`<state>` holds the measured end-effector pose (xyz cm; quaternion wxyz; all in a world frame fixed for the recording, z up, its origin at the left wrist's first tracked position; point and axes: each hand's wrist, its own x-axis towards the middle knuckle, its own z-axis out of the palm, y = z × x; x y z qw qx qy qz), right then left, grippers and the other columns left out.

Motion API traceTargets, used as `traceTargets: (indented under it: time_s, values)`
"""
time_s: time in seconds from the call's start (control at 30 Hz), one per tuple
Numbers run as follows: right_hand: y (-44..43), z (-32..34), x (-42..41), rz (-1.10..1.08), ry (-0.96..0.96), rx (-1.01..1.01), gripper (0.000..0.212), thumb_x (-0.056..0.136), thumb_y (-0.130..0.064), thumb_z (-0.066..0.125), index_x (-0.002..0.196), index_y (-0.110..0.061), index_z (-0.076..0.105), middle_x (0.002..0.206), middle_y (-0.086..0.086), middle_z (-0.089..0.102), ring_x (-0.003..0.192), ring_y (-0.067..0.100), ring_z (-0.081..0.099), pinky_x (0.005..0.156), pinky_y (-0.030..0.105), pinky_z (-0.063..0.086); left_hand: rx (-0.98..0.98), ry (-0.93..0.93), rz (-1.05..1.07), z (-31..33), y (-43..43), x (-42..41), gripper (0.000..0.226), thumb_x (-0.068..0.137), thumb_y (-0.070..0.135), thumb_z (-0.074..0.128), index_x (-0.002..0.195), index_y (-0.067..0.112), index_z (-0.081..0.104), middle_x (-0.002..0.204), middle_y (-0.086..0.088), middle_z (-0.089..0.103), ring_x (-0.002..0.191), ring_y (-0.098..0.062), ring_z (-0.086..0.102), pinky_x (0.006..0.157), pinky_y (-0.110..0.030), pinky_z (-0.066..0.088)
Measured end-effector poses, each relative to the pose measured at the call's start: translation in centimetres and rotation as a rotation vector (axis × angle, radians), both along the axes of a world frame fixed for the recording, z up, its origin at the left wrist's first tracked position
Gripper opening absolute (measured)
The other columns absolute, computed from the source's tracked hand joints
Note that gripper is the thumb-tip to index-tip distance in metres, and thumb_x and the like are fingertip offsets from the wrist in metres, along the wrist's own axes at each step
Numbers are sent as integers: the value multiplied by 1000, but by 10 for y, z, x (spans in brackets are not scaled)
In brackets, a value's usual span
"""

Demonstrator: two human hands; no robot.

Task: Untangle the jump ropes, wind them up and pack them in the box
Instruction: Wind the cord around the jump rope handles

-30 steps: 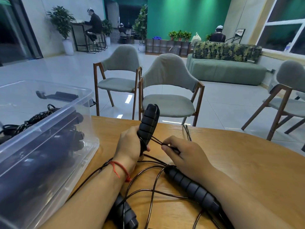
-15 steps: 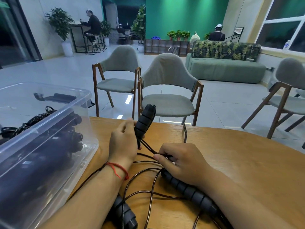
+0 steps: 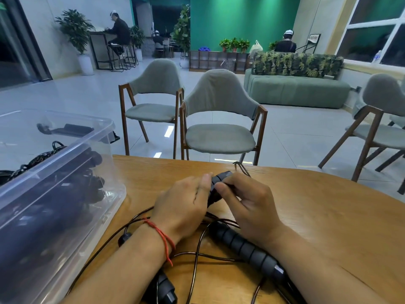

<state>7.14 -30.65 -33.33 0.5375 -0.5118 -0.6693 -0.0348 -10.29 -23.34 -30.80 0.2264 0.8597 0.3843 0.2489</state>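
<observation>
A black ribbed jump-rope handle (image 3: 215,185) lies low over the wooden table (image 3: 328,216), held between both hands. My left hand (image 3: 184,205) holds it from the left with fingers stretched along it. My right hand (image 3: 247,202) curls its fingers over the handle's far part. A second black handle (image 3: 247,251) lies under my right wrist, a third (image 3: 164,290) under my left forearm. Thin dark rope (image 3: 197,255) loops tangled among them. The clear plastic box (image 3: 65,194) at left holds wound black ropes.
The table's far edge runs just beyond my hands, with a rope loop (image 3: 241,167) hanging over it. Two grey chairs (image 3: 221,119) stand behind the table, another (image 3: 381,119) at right. People sit far back in the room.
The handle held upright in my left hand has been tipped down toward the table. My right hand left the rope and moved up onto that handle.
</observation>
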Motion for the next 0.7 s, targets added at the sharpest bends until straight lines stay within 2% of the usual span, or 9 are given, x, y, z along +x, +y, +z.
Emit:
traceTargets:
  time_s: [0.1, 0.2, 0.3, 0.37, 0.43, 0.6, 0.7]
  values:
    - [0, 6, -1, 43, 206, -64, 13, 104, -17, 69, 92, -16, 74, 82, -8, 71, 76, 19, 69, 66, 37, 55, -12, 25, -103, -3, 4, 0, 69, 98, 78, 24, 158, 46, 35, 134, 20, 58, 123, -3, 54, 100, -40, 51]
    - [1, 10, 2, 31, 245, -93, 12, 102, -21, 71, 92, -21, 76, 80, -6, 72, 75, 22, 69, 65, 43, 56, 13, 131, -149, -8, 5, 2, 84, 90, 80, 45, 163, 47, 18, 127, 19, 52, 114, -4, 54, 96, -39, 55]
    - [2, 9, 1, 21, 118, -122, 10, 102, -23, 74, 93, -22, 77, 79, -10, 70, 75, 19, 68, 65, 44, 56, 90, 203, -119, -11, 6, 4, 80, 89, 84, 43, 158, 46, 29, 115, 17, 52, 105, -5, 56, 89, -35, 58]
    - [3, 13, 2, 11, 51, -125, 10, 101, -26, 77, 92, -21, 77, 79, -13, 69, 74, 17, 67, 65, 41, 55, 101, 232, -110, -10, 6, 4, 64, 94, 80, 38, 145, 42, 46, 105, 17, 52, 97, -4, 55, 84, -34, 58]
    - [1, 20, 8, 15, 47, -135, 11, 95, -29, 82, 89, -21, 78, 76, -10, 69, 70, 16, 65, 63, 35, 54, 87, 222, -152, -7, 3, 4, 60, 96, 80, 30, 135, 41, 54, 101, 16, 53, 92, -3, 55, 81, -35, 57]
    - [-7, 46, 35, 102, 278, -409, 14, 84, -30, 89, 82, -26, 76, 71, 1, 70, 65, 19, 67, 60, 25, 54, 174, 196, -297, -7, 1, 2, 77, 93, 86, 17, 151, 44, 45, 104, 18, 54, 90, -2, 54, 74, -26, 53]
    - [-9, 47, 51, 246, 417, -605, 14, 86, -28, 88, 86, -19, 77, 71, 14, 63, 65, 25, 57, 60, 26, 50, 226, 145, -384, -6, -1, 0, 71, 97, 83, 25, 152, 43, 45, 106, 18, 60, 90, -3, 58, 74, -28, 54]
